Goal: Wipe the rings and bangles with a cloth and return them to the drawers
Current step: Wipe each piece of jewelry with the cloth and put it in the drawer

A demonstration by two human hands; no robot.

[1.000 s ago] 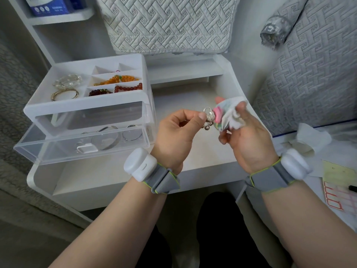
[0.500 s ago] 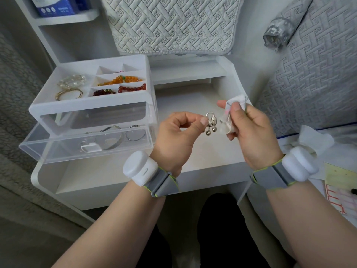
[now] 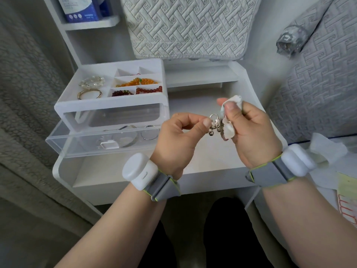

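A bedroom at home: a white bedside table carries a jewellery box, with a quilted pillow behind the table and a quilted bedspread to its right.

Blue package: on the shelf far above and left of the left hand; white print and three pale round marks, too blurred to read.
Paper sheet: below and right of the right hand; red ruled boxes, no legible writing.
Yellow slip: just above that sheet; nothing legible.
Readable text: none.
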